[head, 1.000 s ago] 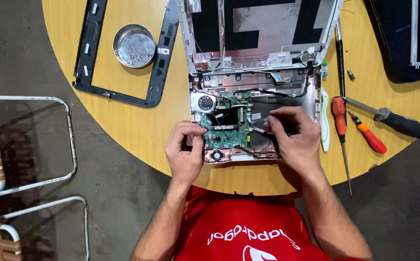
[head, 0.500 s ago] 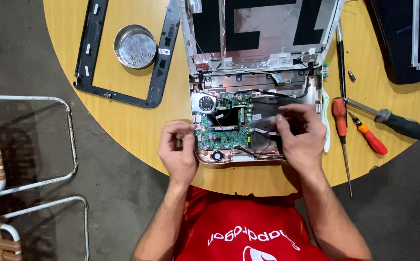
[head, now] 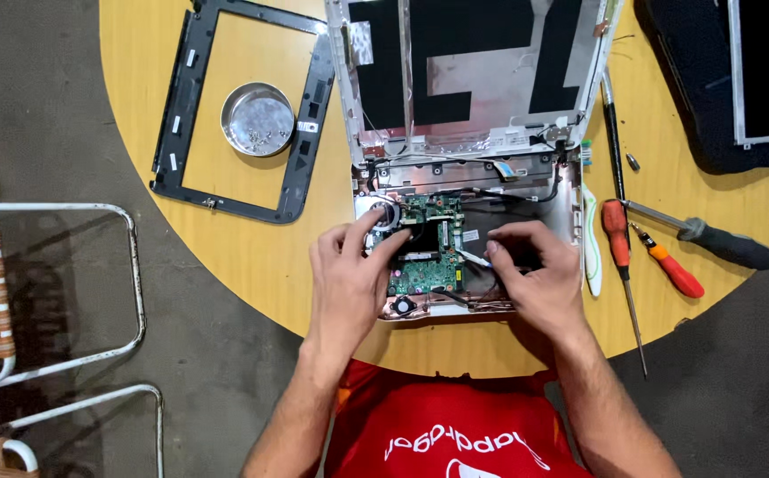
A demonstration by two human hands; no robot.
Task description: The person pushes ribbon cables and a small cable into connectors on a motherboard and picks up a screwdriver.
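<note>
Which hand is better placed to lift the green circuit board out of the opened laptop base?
Probably left: the left hand already rests on the green circuit board, fingers at its upper-left corner. The right hand sits beside it, over the cables.

The opened laptop (head: 468, 159) lies on the round yellow table, its lid shell flat and stripped of its screen, showing silver foil and black strips. In the white base, the green motherboard (head: 427, 257) sits exposed, level, with a small round fan at its upper-left corner, thin black cables and a white ribbon cable crossing its right side.
</note>
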